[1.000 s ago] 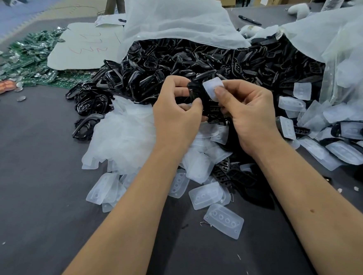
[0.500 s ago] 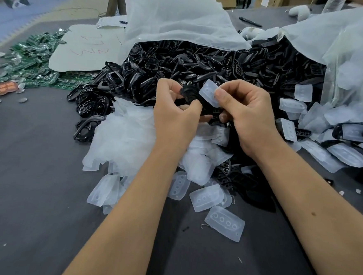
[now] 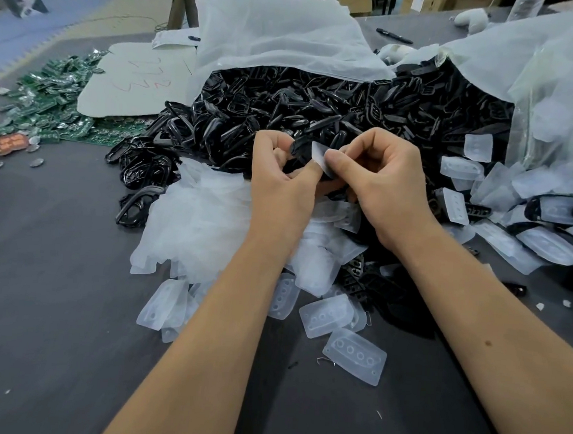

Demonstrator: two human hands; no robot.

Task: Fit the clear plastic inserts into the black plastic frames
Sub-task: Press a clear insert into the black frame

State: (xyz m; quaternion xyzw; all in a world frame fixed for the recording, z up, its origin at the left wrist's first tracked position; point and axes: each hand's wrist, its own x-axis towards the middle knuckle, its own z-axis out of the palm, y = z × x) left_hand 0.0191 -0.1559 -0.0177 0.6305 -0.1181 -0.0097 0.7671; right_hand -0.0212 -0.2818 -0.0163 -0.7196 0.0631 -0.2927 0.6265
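Note:
My left hand [image 3: 281, 179] grips a black plastic frame [image 3: 300, 148] above the table's middle; most of the frame is hidden by my fingers. My right hand [image 3: 382, 179] pinches a clear plastic insert [image 3: 320, 156] between thumb and forefinger and holds it against the frame, tilted on edge. Whether the insert sits inside the frame I cannot tell. A large heap of black frames [image 3: 319, 110] spills from a white bag behind my hands. Loose clear inserts [image 3: 353, 355] lie on the dark table in front, under my forearms.
A mound of clear inserts [image 3: 193, 224] lies left of my hands. Frames fitted with inserts [image 3: 556, 215] pile up at the right beside a clear bag [image 3: 563, 110]. Green circuit boards [image 3: 52, 105] and a white sheet [image 3: 135, 81] lie far left. A black marker [image 3: 394, 36] lies at the back.
The insert has turned from facing me to edge-on, and both hands have closed tighter together around the frame. The pair has stayed above the same spot.

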